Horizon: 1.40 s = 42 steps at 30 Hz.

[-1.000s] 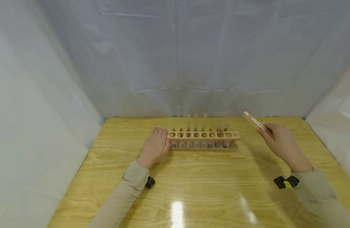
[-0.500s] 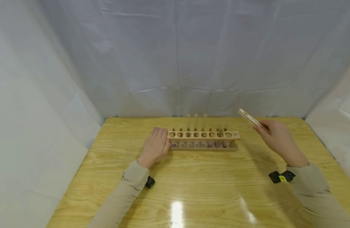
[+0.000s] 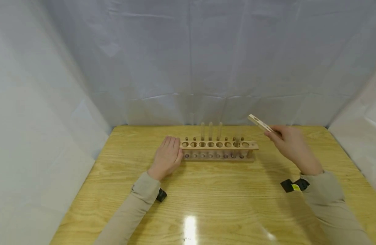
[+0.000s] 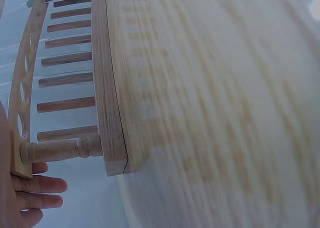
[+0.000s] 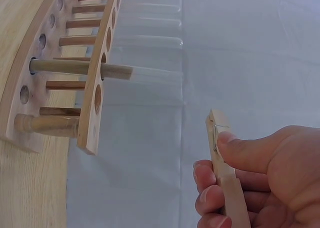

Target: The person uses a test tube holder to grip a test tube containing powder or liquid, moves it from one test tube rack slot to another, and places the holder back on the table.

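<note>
A wooden test tube rack (image 3: 253, 145) stands on the table, with a row of holes and a row of pegs behind. My left hand (image 3: 166, 157) holds its left end; in the left wrist view the fingers (image 4: 45, 185) bend down past the top bar. Held in my right hand (image 3: 292, 146), a wooden test tube clamp (image 3: 261, 123) points up and left above the table, apart from the rack. The thumb lies by its wire spring. One upright test tube (image 5: 117, 71) with a dark, tinted lower part sits in the rack's second hole from the right.
Several clear tubes (image 3: 210, 131) stand round end up along the rack's back row. The wooden table (image 3: 212, 200) ends at a grey-white sheet (image 3: 163, 68) behind, and pale sheets hang on both sides.
My right hand has moved left and slightly away from me with the clamp, bringing its tip nearer the rack's right end. The left hand and rack have stayed put.
</note>
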Motion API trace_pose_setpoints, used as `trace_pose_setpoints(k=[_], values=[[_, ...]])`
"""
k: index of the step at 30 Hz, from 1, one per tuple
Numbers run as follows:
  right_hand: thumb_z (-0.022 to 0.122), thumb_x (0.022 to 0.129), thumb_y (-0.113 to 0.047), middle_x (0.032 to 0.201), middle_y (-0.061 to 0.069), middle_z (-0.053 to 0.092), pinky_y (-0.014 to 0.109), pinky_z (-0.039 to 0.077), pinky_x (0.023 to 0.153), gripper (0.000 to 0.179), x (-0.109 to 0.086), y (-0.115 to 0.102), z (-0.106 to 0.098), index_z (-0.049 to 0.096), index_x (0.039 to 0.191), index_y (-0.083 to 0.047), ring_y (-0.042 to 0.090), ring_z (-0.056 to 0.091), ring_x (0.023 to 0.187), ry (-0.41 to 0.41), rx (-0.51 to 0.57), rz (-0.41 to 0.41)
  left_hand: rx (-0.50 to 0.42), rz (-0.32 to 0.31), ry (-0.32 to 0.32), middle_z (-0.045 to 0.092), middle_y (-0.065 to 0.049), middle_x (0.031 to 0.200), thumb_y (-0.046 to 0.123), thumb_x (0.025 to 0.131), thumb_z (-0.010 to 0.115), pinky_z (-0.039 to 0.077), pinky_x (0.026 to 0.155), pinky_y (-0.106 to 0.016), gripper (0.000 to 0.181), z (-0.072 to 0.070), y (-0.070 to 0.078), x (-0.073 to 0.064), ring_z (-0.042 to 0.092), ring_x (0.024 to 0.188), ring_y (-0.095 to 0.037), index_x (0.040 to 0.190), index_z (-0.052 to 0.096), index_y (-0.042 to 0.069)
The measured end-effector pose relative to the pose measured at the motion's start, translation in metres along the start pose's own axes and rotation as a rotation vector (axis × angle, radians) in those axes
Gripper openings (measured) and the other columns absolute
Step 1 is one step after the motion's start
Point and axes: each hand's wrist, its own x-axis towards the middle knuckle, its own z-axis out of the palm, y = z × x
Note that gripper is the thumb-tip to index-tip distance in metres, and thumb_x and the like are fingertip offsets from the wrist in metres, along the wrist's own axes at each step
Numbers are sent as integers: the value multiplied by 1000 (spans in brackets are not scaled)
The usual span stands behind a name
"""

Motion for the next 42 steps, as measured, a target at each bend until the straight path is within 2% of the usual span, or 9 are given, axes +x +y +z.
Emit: trace_pose_setpoints(k=[5, 12, 22, 27, 37, 42], values=[[54, 103, -28, 59, 2, 47, 29, 31, 39, 32, 3, -3, 2, 70, 99, -1, 15, 35, 43, -17, 4, -2, -7, 3, 9, 53, -24, 101, 18, 100, 27, 35, 111, -53, 34, 0, 0, 0, 53, 105, -43, 106, 51, -5], [54, 103, -25, 58, 3, 45, 29, 31, 38, 29, 6, -5, 8, 70, 102, -1, 15, 34, 43, -53, 15, -10, -13, -7, -19, 53, -24, 101, 18, 100, 26, 33, 113, -52, 36, -3, 1, 0, 53, 106, -43, 108, 51, -5], [58, 101, -19, 58, 1, 45, 27, 29, 41, 23, 8, -8, 15, 70, 90, -2, 14, 34, 45, -17, 6, -75, -9, 0, 2, 53, -24, 100, 18, 100, 27, 34, 112, -52, 36, -3, 2, 0, 53, 105, -43, 107, 52, -6], [59, 100, -15, 59, 1, 47, 27, 29, 42, 21, 8, -9, 17, 69, 85, -5, 14, 33, 46, -30, 1, -92, -6, 3, 10, 53, -24, 100, 18, 99, 26, 34, 112, -52, 36, -1, 1, 0, 53, 105, -43, 107, 52, -6], [59, 99, -12, 64, 2, 57, 27, 30, 40, 20, 8, -10, 20, 74, 94, 0, 14, 34, 44, -31, 14, -87, 6, -6, -13, 54, -24, 102, 18, 100, 23, 34, 113, -51, 39, -1, 0, 0, 54, 106, -42, 108, 52, -6], [60, 99, -11, 67, 4, 61, 27, 30, 39, 20, 8, -11, 21, 75, 98, 2, 14, 34, 43, -31, 12, -77, -5, -7, -6, 55, -25, 102, 18, 100, 26, 34, 112, -52, 38, -2, 1, 0, 54, 106, -43, 108, 53, -7]])
